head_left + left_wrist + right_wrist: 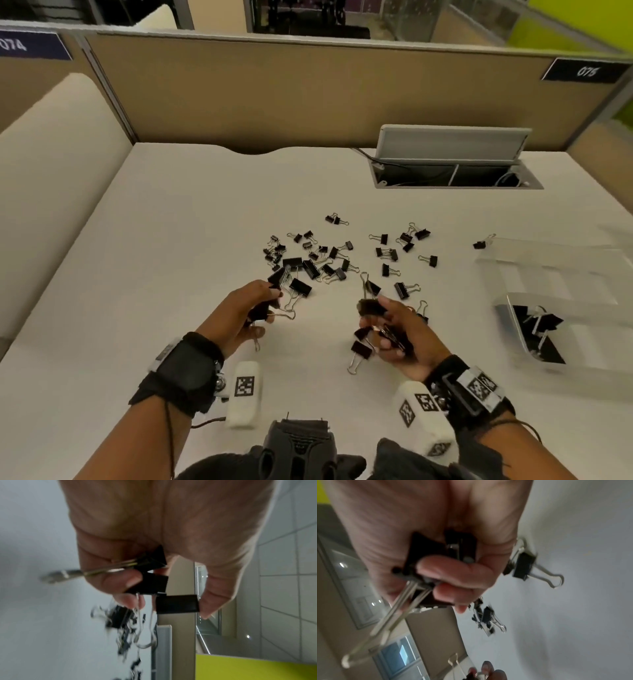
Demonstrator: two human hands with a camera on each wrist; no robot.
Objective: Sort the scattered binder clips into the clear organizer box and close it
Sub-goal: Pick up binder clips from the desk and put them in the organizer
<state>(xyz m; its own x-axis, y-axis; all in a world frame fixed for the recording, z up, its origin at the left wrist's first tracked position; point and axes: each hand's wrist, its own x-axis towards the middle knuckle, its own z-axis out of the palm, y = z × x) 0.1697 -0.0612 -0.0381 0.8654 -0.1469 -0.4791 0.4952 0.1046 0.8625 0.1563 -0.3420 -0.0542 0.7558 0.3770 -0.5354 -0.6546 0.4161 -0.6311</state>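
Binder clips point(329, 260) lie scattered across the middle of the white desk point(178, 219), small ones far and left, bigger ones nearer me. I'm mid-gather: my left hand point(248, 315) is curled round a few large clips, one black body pinched at the fingertips point(135, 600), wire handles poking out sideways. My right hand point(394, 334) is clenched on its own bunch, long handles sticking past my palm. One more large clip point(360, 353) sits on the desk just beside that hand.

The clear organizer box point(555, 308) lies open to my right, some large clips already in its near compartment (the lid edge blurs into the desk, hard to trace). Next, I reckon, the right handful swings over to that compartment and drops. Plenty of bare desk between pile and box; the one stray clip point(479, 244) sits just at the box's far corner. The near desk edge is close under my wrists, so I'd watch for dangling clips slipping off.
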